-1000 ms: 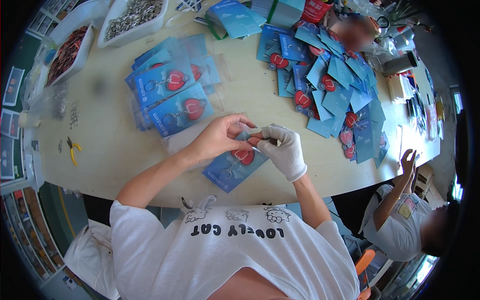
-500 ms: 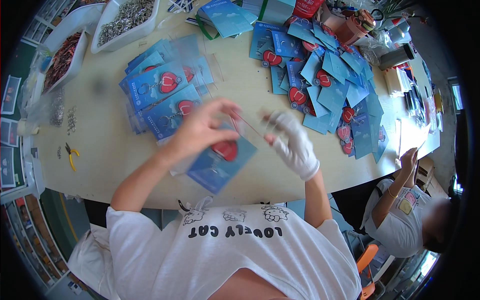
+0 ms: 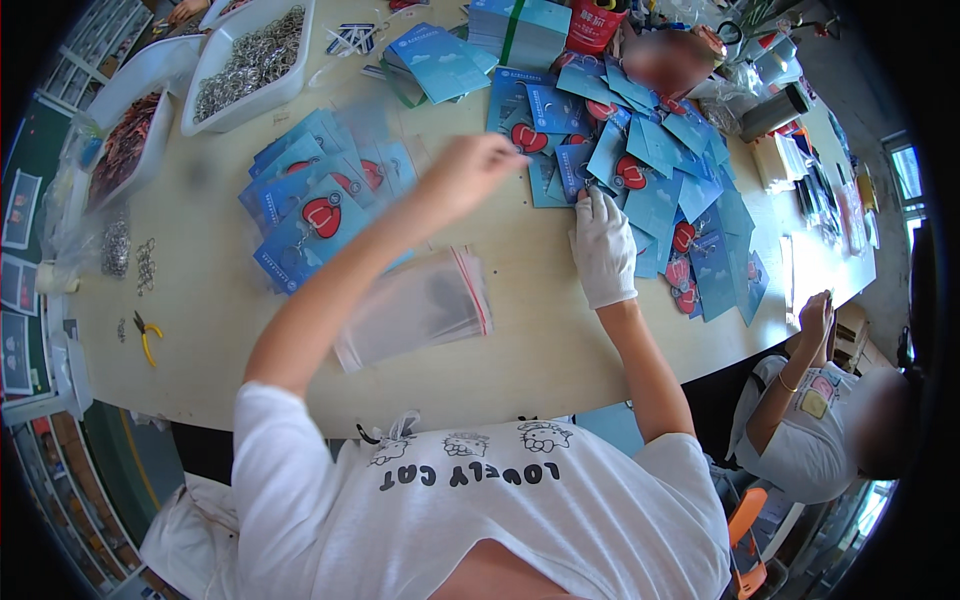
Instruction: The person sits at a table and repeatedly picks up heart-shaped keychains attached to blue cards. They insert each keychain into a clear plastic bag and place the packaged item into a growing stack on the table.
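My right hand (image 3: 604, 245), in a white glove with bare fingertips, reaches to the near edge of the right-hand pile. Its fingers are closed on the lower edge of a blue card (image 3: 573, 163). My left hand (image 3: 465, 182) is stretched forward to the left of that pile, close to a red heart-shaped keychain (image 3: 528, 138); motion blurs its fingers. Below my left forearm lie clear zip bags (image 3: 410, 315) with red closure lines. Beside that forearm is another pile, of blue cards with red keychains (image 3: 320, 215), some in clear bags.
White bins of metal rings (image 3: 250, 75) and dark red pieces (image 3: 125, 145) stand far left. Yellow-handled pliers (image 3: 149, 340) lie near the left edge. Stacked blue cards (image 3: 515, 30) and a dark cylinder (image 3: 775, 112) are at the back. Another person (image 3: 810, 420) sits at right.
Both hands moved forward to the right-hand pile. The card with the red keychain has left my hands, the zip bags beneath are exposed, and the left pile's top looks different.
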Available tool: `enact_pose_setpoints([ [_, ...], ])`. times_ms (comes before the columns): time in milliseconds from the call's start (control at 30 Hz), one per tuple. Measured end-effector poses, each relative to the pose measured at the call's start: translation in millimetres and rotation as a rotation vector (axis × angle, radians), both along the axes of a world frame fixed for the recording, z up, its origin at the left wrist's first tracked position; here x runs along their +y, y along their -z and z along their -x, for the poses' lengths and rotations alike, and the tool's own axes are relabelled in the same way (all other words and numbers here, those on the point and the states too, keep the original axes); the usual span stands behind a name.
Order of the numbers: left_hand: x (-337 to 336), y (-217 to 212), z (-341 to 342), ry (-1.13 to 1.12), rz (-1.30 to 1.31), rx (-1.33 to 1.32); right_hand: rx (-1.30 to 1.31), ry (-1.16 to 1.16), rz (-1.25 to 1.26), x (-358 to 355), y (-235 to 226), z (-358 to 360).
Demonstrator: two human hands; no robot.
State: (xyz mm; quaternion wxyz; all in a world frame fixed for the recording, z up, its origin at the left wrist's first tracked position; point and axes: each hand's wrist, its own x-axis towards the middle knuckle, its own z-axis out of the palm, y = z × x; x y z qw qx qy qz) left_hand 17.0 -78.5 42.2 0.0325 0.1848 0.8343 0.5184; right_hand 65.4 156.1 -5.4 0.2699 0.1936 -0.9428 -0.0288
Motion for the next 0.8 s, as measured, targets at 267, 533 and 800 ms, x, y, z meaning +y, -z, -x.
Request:
enact_pose_setpoints([
  [267,89.0,46.5,46.1,-0.237,0.017,0.015,0.034,-0.035,-0.007,2.7,-5.0,-4.0],
  [533,0.7,0.7,18.0,0.2,-0.356,-0.415,0.101,-0.357,0.2,-6.2,-43.4,-15.1],
  [800,-57.1,-36.0,-40.7,0.196,-0.504,-0.638,-0.499,-0.296,1.182,-42.4,-43.5,-48.1],
])
